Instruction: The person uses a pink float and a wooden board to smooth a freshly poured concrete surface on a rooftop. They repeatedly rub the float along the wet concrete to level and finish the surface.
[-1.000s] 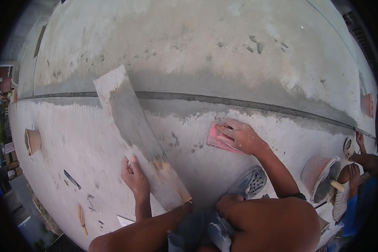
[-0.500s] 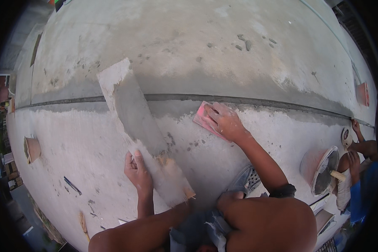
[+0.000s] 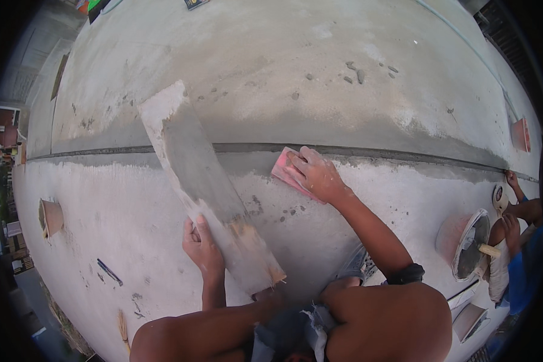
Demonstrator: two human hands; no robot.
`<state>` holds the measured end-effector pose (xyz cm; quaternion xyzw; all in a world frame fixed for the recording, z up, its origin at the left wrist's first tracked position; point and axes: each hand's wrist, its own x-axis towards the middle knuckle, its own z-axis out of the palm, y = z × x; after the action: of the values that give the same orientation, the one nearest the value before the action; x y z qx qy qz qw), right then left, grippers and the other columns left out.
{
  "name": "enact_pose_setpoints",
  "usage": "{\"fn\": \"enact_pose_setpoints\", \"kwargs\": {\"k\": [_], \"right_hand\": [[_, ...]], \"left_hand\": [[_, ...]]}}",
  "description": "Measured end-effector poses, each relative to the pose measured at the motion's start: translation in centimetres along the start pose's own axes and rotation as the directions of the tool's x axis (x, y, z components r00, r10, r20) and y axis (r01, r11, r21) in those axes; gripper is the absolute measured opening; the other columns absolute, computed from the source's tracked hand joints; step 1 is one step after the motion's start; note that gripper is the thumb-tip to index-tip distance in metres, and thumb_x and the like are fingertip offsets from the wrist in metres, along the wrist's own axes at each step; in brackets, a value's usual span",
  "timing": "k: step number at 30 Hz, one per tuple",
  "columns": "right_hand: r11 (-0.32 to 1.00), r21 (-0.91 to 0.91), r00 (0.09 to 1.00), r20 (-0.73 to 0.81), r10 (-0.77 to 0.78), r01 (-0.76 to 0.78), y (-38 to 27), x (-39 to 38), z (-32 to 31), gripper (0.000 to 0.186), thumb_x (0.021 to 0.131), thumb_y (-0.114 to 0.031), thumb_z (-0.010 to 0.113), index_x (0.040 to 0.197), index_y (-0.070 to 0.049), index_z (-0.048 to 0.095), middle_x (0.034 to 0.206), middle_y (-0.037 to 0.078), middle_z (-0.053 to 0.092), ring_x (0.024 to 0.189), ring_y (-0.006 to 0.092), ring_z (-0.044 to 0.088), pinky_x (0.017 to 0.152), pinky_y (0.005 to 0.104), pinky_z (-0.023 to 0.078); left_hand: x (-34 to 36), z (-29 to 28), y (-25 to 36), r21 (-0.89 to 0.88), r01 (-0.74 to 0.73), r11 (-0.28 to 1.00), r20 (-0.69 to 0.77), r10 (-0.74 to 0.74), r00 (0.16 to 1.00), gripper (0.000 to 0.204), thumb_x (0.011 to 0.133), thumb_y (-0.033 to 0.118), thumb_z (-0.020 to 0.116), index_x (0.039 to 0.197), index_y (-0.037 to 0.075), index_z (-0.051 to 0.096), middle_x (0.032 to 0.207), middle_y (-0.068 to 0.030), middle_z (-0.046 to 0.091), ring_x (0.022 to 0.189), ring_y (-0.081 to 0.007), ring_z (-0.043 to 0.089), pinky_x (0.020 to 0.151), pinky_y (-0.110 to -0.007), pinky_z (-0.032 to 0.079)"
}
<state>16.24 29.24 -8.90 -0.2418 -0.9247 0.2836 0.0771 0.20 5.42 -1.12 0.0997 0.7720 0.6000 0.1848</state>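
My left hand (image 3: pixel 205 246) grips the left edge of a long, pale flat board (image 3: pixel 208 169), its thumb resting along that edge. Grey mortar coats the middle of the board, which slants from upper left to lower right across a narrow groove (image 3: pixel 256 148) in the concrete. In my right hand (image 3: pixel 321 175) is a pink rectangular float (image 3: pixel 288 175). The float lies beside the groove on the near side, its far end at the strip of damp grey mortar. Its underside is hidden.
At right, a co-worker's hand (image 3: pixel 511 179) touches the groove, near a mortar bucket (image 3: pixel 449 241). Another bucket (image 3: pixel 53 218) stands at left. A dark thin tool (image 3: pixel 110 273) and a brush (image 3: pixel 123 329) lie at lower left. Mortar crumbs (image 3: pixel 360 76) dot the far slab.
My right hand has shifted slightly left with the pink float along the groove. My left hand keeps its grip on the board. The view has moved a little.
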Motion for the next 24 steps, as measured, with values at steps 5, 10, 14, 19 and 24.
{"fn": "enact_pose_setpoints", "kwargs": {"k": [5, 10, 14, 19, 24], "right_hand": [[0.985, 0.069, 0.986, 0.051, -0.16, 0.156, -0.8, -0.6, 2.7, 0.034, 0.103, -0.035, 0.062, 0.121, -0.008, 0.069, 0.105, 0.012, 0.061, 0.098, 0.0305, 0.067, 0.081, 0.0456, 0.058], [0.999, 0.033, 0.996, 0.088, 0.006, -0.009, -1.0, 1.6, 1.6, 0.035, 0.103, -0.036, 0.063, 0.122, -0.007, 0.071, 0.101, 0.012, 0.06, 0.095, 0.0319, 0.066, 0.081, 0.0453, 0.057], [0.983, 0.094, 0.983, 0.078, -0.168, 0.161, -3.3, 2.0, 3.3, 0.035, 0.103, -0.035, 0.062, 0.122, -0.006, 0.071, 0.101, 0.013, 0.06, 0.093, 0.0324, 0.065, 0.082, 0.0458, 0.055], [0.98, 0.094, 0.978, 0.098, -0.185, 0.176, -3.7, 3.4, 4.4, 0.035, 0.104, -0.035, 0.061, 0.12, -0.006, 0.071, 0.1, 0.013, 0.06, 0.092, 0.0326, 0.065, 0.079, 0.0465, 0.054], [0.998, 0.006, 0.997, 0.052, -0.058, 0.058, -4.1, 5.6, 4.1, 0.035, 0.103, -0.037, 0.062, 0.12, -0.008, 0.071, 0.1, 0.013, 0.061, 0.09, 0.0325, 0.065, 0.076, 0.0461, 0.056]], "left_hand": [[0.6, -2.0, -0.7, -0.047, 0.013, 0.999, -0.07, -0.016, 0.997, 0.038, 0.112, 0.023, 0.054, 0.133, -0.008, 0.056, 0.102, -0.0135, 0.076, 0.086, -0.0114, 0.07, 0.078, -0.025, 0.054], [0.7, -3.2, -1.6, -0.058, 0.035, 0.998, -0.099, -0.04, 0.994, 0.036, 0.111, 0.021, 0.057, 0.132, -0.008, 0.057, 0.103, -0.0142, 0.076, 0.088, -0.0122, 0.071, 0.077, -0.024, 0.055], [1.4, -3.4, -1.4, -0.112, 0.048, 0.993, -0.106, -0.06, 0.993, 0.035, 0.109, 0.018, 0.06, 0.131, -0.008, 0.057, 0.105, -0.0141, 0.076, 0.088, -0.0118, 0.071, 0.076, -0.024, 0.055], [1.7, -3.9, -1.7, -0.114, 0.032, 0.993, -0.102, -0.044, 0.994, 0.034, 0.108, 0.018, 0.062, 0.131, -0.007, 0.058, 0.103, -0.0134, 0.076, 0.087, -0.0111, 0.071, 0.076, -0.023, 0.055], [1.7, -5.4, -1.7, -0.138, 0.055, 0.989, -0.157, -0.077, 0.985, 0.036, 0.108, 0.017, 0.061, 0.134, -0.008, 0.055, 0.105, -0.015, 0.076, 0.088, -0.0118, 0.072, 0.077, -0.024, 0.055]]}}
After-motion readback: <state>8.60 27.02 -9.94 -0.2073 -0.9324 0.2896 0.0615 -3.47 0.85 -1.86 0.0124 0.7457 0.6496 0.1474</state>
